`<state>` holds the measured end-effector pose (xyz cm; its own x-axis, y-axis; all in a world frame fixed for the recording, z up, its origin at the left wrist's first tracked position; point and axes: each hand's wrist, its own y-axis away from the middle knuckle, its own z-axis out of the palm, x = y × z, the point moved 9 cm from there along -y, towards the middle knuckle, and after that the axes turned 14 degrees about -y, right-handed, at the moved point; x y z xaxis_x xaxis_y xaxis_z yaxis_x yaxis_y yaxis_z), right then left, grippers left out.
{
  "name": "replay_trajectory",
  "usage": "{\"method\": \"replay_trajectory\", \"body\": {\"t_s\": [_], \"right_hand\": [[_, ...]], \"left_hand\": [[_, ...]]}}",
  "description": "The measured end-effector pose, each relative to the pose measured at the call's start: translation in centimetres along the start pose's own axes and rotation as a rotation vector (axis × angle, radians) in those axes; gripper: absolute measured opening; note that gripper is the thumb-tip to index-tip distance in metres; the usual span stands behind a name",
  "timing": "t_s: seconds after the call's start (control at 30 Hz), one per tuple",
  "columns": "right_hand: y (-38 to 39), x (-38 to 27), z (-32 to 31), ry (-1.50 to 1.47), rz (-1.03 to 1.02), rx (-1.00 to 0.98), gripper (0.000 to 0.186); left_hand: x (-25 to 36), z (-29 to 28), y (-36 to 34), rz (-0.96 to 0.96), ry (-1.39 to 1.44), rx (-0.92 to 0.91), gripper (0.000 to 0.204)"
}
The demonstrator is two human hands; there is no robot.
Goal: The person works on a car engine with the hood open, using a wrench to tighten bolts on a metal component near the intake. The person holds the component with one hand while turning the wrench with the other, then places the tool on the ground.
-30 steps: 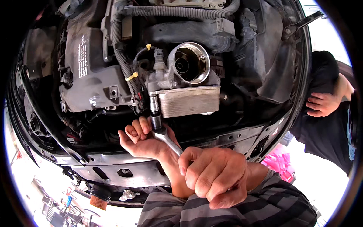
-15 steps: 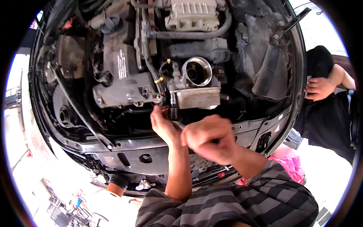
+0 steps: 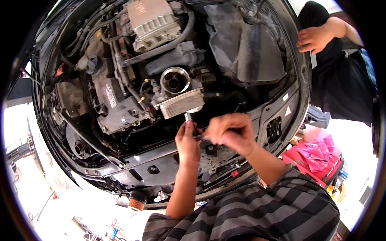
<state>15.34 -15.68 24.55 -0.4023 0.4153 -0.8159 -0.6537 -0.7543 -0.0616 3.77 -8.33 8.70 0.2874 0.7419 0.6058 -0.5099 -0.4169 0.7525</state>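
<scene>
A person's left hand (image 3: 187, 145) grasps a socket wrench (image 3: 188, 117) in a car's engine bay, its silver upper end at the lower edge of a finned oil cooler (image 3: 182, 105) beneath an open, round filter housing (image 3: 175, 80). The right hand (image 3: 232, 131), blurred, is beside the left with fingers curled; whether they grip the wrench cannot be told. At right, a co-worker's hand (image 3: 315, 39) is near the bay's edge.
</scene>
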Motion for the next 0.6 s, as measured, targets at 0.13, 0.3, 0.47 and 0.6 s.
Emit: {"method": "replay_trajectory", "body": {"t_s": [0.13,0.3,0.47,0.6], "right_hand": [[4.1,-2.5,-9.0,-0.283,-0.082,0.725,0.033],[4.5,-2.8,-14.7,-0.482,-0.156,0.878,0.029],[3.1,-1.2,-16.6,-0.523,-0.218,0.99,0.026],[2.2,-0.1,-17.3,-0.58,-0.259,1.049,0.032]], "left_hand": [[-2.3,5.4,-1.0,-0.125,-0.069,-0.165,0.023],[-2.9,9.0,-1.6,-0.351,-0.123,-0.222,0.023],[-4.1,9.2,-4.9,-0.375,-0.076,-0.181,0.021],[-4.9,8.2,-6.2,-0.328,0.099,0.013,0.018]]}}
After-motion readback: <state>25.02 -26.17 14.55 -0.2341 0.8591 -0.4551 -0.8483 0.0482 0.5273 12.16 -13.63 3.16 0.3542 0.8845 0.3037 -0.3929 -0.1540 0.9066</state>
